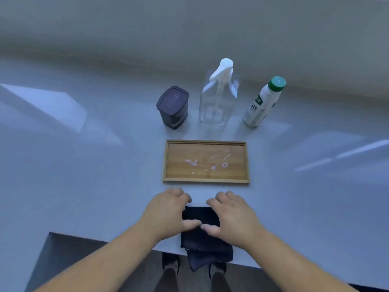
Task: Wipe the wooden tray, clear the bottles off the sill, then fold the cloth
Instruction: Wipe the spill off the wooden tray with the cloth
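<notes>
A wooden tray (206, 181) lies flat in the middle of the sill, with pale pink smears on its floor. Behind it stand a dark lidded container (173, 107), a clear spray bottle (219, 93) with a white trigger head, and a white bottle (263, 102) with a green cap. A folded dark cloth (203, 239) lies at the near edge, one corner hanging over it. My left hand (168, 209) and my right hand (233, 213) rest palm down on the cloth's two sides, fingers spread, thumbs nearly touching.
The pale sill surface (94, 165) runs wide to both sides, with a wall ledge behind the bottles. Below the near edge I see dark floor and my shoes (171, 263).
</notes>
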A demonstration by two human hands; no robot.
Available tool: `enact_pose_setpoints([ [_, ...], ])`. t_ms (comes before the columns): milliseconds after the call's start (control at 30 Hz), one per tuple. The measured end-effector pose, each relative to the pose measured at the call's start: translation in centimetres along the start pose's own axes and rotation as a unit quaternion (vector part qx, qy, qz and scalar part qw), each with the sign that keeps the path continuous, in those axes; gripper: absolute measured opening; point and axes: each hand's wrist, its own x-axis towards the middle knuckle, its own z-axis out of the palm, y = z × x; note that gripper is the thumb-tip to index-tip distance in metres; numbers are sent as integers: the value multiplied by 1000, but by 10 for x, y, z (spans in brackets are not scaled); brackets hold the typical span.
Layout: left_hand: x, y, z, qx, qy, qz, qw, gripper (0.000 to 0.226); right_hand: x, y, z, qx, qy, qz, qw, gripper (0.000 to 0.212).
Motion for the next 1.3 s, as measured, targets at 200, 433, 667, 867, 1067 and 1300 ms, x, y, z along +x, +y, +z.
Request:
enact_pose_setpoints([
  [200,4,9,13,-10,-21,43,999,47,3,-3,19,1,-3,-11,1000,50],
  [433,14,9,-6,-99,89,73,988,26,9,2,-15,230,-3,64,971,20],
  [667,42,-20,-34,-110,282,-10,953,69,16,13,-72,380,113,153,905,24],
  [867,61,-41,-29,-77,221,-89,968,120,26,17,-106,440,270,174,839,15],
  [1067,64,-65,-2,-58,194,-106,974,133,41,30,-98,282,397,214,847,16],
  [1300,68,-71,9,-8,195,-81,977,128,99,2,-32,223,198,249,921,16],
])
